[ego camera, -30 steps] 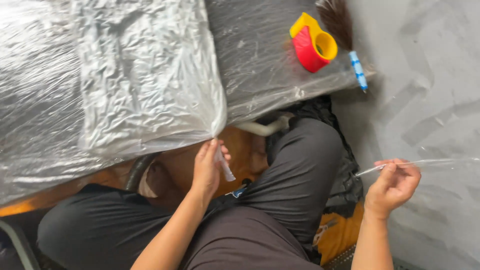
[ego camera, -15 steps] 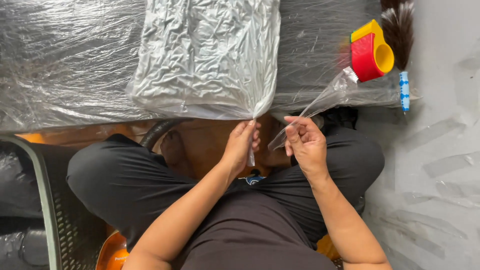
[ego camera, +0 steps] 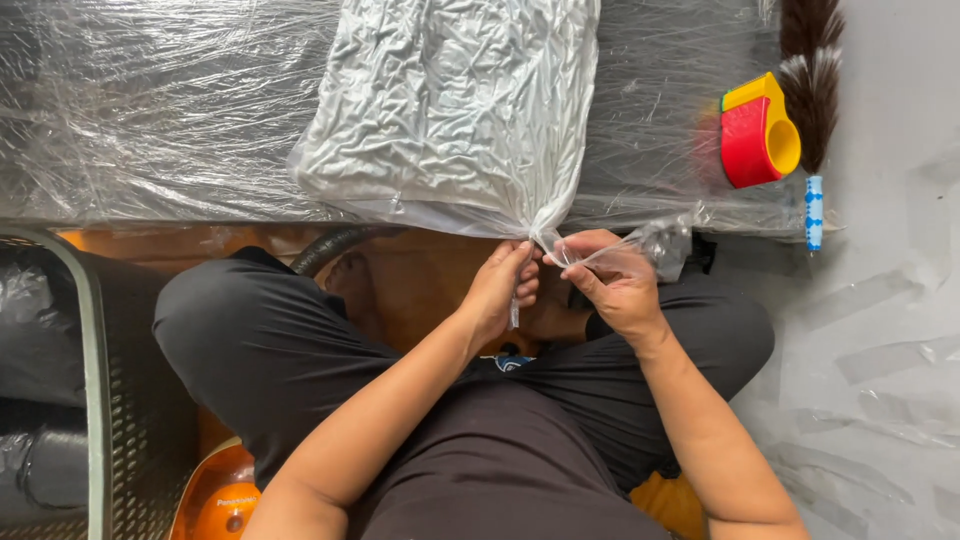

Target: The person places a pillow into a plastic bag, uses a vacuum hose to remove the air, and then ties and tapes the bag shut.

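My left hand [ego camera: 502, 290] pinches the bag [ego camera: 450, 110] at its gathered neck to hold it closed while my right hand's [ego camera: 612, 285] fingers clamp the tape [ego camera: 640, 250] taut beside it.

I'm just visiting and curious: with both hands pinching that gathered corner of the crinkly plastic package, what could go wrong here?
The left hand and right hand meet at the gathered neck of the clear plastic package. The film looks thin, so a hard pull might tear it. A loose strip of film trails from the right hand and could tangle or slip. The package overhangs the edge of the wrapped surface and might slide toward the lap.
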